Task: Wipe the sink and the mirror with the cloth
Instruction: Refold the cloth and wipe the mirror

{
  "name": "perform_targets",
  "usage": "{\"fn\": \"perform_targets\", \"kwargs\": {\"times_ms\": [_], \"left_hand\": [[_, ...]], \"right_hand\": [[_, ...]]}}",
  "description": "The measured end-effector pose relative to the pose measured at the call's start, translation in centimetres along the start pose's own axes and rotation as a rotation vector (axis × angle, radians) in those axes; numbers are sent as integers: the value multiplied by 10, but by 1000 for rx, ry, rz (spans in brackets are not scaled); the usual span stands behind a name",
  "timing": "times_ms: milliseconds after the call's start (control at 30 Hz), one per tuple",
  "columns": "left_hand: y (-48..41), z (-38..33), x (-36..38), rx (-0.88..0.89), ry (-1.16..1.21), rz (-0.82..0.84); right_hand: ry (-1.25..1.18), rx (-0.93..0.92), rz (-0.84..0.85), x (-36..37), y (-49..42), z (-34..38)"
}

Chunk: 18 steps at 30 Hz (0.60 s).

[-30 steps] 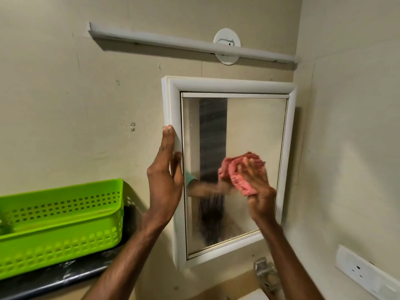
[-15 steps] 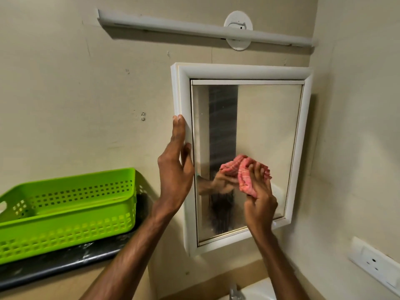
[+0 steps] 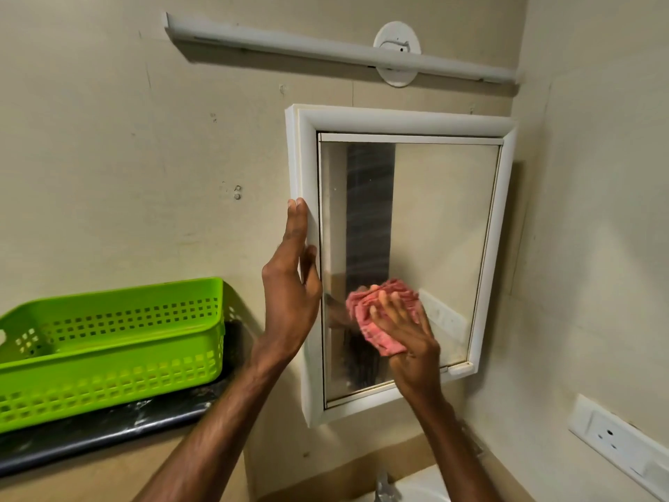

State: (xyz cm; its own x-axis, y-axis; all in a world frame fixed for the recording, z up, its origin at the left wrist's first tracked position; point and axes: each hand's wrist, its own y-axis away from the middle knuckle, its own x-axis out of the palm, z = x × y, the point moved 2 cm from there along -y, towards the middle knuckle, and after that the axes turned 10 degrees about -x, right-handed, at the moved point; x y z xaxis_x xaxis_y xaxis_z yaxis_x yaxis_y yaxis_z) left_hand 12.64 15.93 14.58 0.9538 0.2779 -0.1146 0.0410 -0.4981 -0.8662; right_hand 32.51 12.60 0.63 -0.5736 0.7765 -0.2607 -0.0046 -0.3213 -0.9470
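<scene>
The light was soft and even, warm and a little dim, with no glare. It seemed to fall from above and the left: the long white wall-mounted tube fitting threw a dark band beneath itself, and my white-framed rectangular mirror cast a shadow down the wall on its right. The bright green perforated plastic basket darkened the corner behind it. My wide lens bowed the straight lines near the edges. The crumpled pink cloth under my right hand was smeared with motion blur; my left hand stayed sharp.
</scene>
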Motion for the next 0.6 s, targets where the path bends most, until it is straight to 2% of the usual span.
{"fn": "perform_targets", "kwargs": {"times_ms": [100, 200, 300, 400, 600], "left_hand": [[0, 2, 3, 1, -44, -5], [1, 4, 6, 8, -51, -13], [1, 6, 9, 26, -55, -23], [1, 8, 9, 44, -90, -24], [0, 10, 5, 48, -143, -5]], "right_hand": [[-19, 282, -151, -27, -1, -18], [-202, 552, -317, -49, -12, -23], [-400, 654, -488, -63, -26, -18], [-526, 833, -647, -69, -41, -6], [-897, 953, -732, -76, -69, 19]]}}
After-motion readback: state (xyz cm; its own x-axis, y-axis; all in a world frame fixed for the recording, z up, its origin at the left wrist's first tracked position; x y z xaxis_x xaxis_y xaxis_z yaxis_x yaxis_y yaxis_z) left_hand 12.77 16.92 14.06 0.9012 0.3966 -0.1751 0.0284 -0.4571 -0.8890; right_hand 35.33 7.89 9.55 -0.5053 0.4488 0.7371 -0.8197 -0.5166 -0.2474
